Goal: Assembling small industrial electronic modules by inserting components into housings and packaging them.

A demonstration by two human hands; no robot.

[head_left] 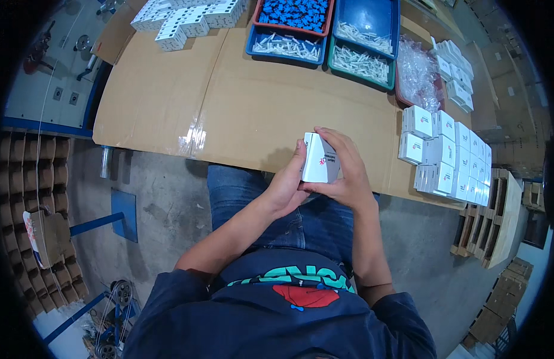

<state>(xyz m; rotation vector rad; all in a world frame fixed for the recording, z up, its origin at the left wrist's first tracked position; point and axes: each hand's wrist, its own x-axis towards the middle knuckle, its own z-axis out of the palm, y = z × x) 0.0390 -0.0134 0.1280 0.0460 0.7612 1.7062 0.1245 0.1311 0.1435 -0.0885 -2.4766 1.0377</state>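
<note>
A small white carton [316, 161] with printing on its face is held between both my hands, just over the near edge of the cardboard-covered table [253, 113]. My left hand [285, 185] grips its left side, with the thumb up along the edge. Around the right side and top curl the fingers of my right hand [350, 170], its thumb lying along the bottom. Both hands are closed on the carton. Its underside and whatever it contains are hidden.
Stacked white cartons [447, 152] stand on the table's right. Behind them is a tray of clear plastic bags [417, 75]. Trays of white pieces [360, 63] and a red tray of blue parts [293, 13] sit at the back. More cartons [190, 21] lie far left.
</note>
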